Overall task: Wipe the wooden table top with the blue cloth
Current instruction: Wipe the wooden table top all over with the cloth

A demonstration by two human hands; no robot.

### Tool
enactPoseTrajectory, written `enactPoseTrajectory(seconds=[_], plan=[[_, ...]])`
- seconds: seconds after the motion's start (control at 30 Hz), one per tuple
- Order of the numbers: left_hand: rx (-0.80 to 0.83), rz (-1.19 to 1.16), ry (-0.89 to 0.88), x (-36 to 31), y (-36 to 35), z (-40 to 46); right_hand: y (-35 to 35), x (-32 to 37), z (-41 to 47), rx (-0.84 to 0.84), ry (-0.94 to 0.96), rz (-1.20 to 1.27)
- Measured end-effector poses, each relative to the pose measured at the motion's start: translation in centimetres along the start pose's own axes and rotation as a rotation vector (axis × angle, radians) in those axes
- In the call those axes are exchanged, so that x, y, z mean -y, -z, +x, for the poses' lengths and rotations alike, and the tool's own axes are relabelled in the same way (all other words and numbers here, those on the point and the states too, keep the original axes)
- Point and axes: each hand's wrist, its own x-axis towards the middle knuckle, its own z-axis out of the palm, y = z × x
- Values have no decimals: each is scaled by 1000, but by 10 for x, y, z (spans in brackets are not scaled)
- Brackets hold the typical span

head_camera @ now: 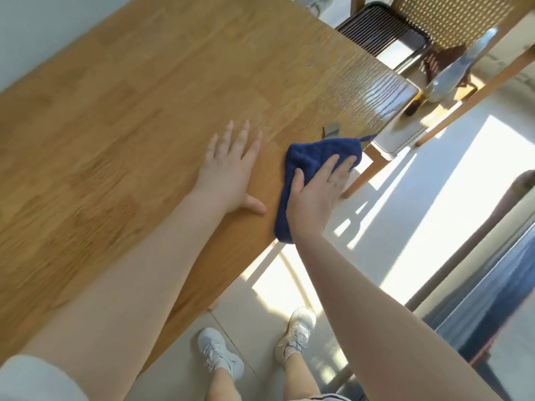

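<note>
Your right hand: your right hand (315, 192) lies flat on the blue cloth (304, 180), fingers straight and pressing down, nothing curled round it.
Blue cloth: it sits at the table's right edge, under your right palm, its near end hanging a little over the edge; its long axis runs along that edge, away from you.
Your left hand: your left hand (231, 169) rests open on the bare wood just beside the cloth, fingers spread, thumb out toward it, holding nothing.
Key relation: the unwiped wooden table top (121, 117) stretches left and away from the cloth, so I judge your next stroke must travel leftward, and your left hand lies in that path.
Nearer hand: the right one already has the cloth; the left only braces.
Far end: a chair (434, 30) and a clear bottle (460, 70) stand beyond the far corner.
Hard to see: the picture is motion-blurred; a small grey thing (331, 129) just past the cloth cannot be identified, and the cloth's part under your palm is hidden.
</note>
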Motion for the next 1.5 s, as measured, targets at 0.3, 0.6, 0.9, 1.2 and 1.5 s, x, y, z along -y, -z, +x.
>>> enactPoseTrajectory(seconds=[0.3,0.6,0.9,1.2,1.5], plan=[[147,205,-171,0,9,23,25,-1,74,-44,36,-71],[293,235,-321,-15,24,55,31,-4,69,4,23,0],[127,-92,-442,4,49,84,48,-1,150,-90,-23,-36],[-86,-235,-236,-37,53,131,38,-2,111,7,0,-172],[123,-293,208,-66,76,196,95,-3,274,197,307,-342]])
